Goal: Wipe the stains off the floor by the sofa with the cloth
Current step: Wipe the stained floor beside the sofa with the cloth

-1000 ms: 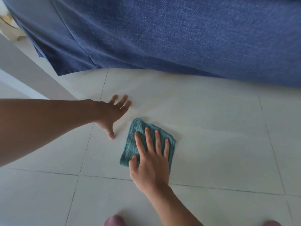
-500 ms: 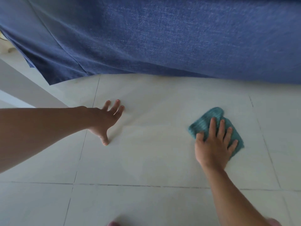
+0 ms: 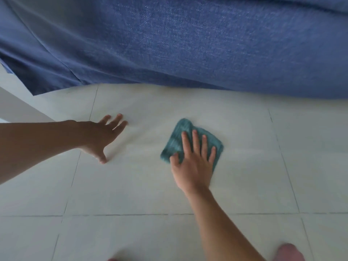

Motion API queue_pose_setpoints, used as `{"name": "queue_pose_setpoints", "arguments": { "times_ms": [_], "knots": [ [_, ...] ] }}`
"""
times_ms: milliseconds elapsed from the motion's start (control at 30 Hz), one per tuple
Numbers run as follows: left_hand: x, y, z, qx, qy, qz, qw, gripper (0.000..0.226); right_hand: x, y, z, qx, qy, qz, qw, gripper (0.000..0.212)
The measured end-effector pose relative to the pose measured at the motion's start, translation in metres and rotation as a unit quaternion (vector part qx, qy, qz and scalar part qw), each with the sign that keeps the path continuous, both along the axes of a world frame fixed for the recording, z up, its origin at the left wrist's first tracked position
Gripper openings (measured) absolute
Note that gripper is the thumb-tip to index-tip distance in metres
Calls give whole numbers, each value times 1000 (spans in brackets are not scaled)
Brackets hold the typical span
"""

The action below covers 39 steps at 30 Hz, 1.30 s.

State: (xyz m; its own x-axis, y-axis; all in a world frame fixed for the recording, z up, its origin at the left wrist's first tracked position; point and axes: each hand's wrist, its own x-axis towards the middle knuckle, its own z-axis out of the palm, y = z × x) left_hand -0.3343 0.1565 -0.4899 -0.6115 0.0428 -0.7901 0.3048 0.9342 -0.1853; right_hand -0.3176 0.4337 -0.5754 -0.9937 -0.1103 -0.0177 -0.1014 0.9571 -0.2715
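Note:
A folded teal cloth point(image 3: 177, 140) lies flat on the pale tiled floor point(image 3: 143, 185), a little in front of the blue sofa point(image 3: 188, 44). My right hand point(image 3: 194, 162) presses on it with fingers spread, covering its near right part. My left hand point(image 3: 101, 136) rests flat on the tile to the left of the cloth, fingers apart, holding nothing. No stain is plain to see on the tiles; the picture is slightly blurred.
The sofa's fabric skirt hangs to the floor across the whole top of the view. A grey wall edge point(image 3: 17, 108) runs at the far left. My knee point(image 3: 290, 252) shows at the bottom right edge.
My right hand slid the cloth right across the tile, then back left toward the middle. My left hand stayed planted in the same place.

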Motion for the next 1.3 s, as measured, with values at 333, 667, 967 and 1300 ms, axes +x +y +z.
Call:
{"name": "queue_pose_setpoints", "arguments": {
  "times_ms": [333,667,967,1300],
  "knots": [
    [-5,6,1,-4,-28,18,999,139,87,4,6,1,-31,-199,980,73],
    [-6,10,4,-16,-15,16,1000,147,0,-13,3,-5,-23,16,1000,72],
    [-6,9,3,4,-2,20,1000,147,-81,84,4,6,-88,-265,960,73],
    [-10,-6,-3,22,-3,19,1000,150,40,13,4,32,-69,-147,986,72]
  ]
}}
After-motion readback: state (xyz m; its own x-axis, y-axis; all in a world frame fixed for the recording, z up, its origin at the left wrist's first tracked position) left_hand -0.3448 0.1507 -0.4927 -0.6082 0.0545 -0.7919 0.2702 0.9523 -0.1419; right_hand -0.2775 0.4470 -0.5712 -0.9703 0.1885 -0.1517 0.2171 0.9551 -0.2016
